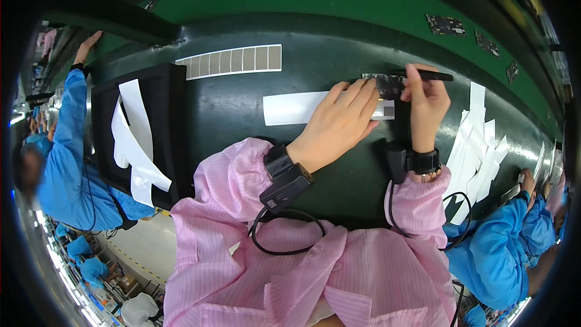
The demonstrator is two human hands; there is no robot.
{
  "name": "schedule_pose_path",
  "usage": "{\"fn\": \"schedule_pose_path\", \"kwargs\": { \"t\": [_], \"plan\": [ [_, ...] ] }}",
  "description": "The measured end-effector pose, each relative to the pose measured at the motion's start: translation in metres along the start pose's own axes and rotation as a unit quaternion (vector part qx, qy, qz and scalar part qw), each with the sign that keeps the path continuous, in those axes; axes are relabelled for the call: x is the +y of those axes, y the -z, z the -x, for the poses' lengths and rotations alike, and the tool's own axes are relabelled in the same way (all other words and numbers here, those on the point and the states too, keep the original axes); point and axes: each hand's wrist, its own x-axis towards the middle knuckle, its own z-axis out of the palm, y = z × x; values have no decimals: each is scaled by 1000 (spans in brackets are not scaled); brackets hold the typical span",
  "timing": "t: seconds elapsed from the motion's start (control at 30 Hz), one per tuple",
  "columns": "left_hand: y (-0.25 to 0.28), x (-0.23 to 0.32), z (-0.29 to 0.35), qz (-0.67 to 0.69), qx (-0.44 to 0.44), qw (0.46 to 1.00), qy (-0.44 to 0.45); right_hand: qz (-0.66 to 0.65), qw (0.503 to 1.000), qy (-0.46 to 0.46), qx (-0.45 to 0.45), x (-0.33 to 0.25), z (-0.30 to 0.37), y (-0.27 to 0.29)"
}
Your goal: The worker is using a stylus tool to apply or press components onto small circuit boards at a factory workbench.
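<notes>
My left hand [339, 122] lies with its fingers stretched over a white label strip [287, 109] on the dark bench. Its fingertips rest at the left edge of a small black circuit board [392, 86]. A single grey square label [389, 111] shows near the strip's right end, just below the board. My right hand [428, 100] is closed around a slim black tool [437, 75], pinched between thumb and fingers. The tool's left end is over the board; whether it is a pen or tweezers cannot be made out.
A sheet of grey labels [233, 62] lies at the far left. White backing strips lie on a black tray [163, 163] at left and in a pile [475, 151] at right. Beyond the bench, a green belt [339, 0] carries several circuit boards [446, 25]. Blue-sleeved people work on both sides.
</notes>
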Motion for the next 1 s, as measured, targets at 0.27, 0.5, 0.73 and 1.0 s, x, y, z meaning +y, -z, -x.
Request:
{"fn": "schedule_pose_path", "kwargs": {
  "t": [0.27,0.5,0.73,1.0],
  "plan": [
    [-11,-21,-34,38,-14,996,-75,-89,888,-169,-419,-16,14,43],
    [23,-76,-72,76,83,994,-2,-42,866,-106,-487,-2,18,41],
    [-2,-122,-136,-65,170,982,49,-14,862,-87,-499,-5,19,42],
    [-88,-50,-215,53,109,990,-67,-25,857,-16,-515,12,17,43]
  ]
}}
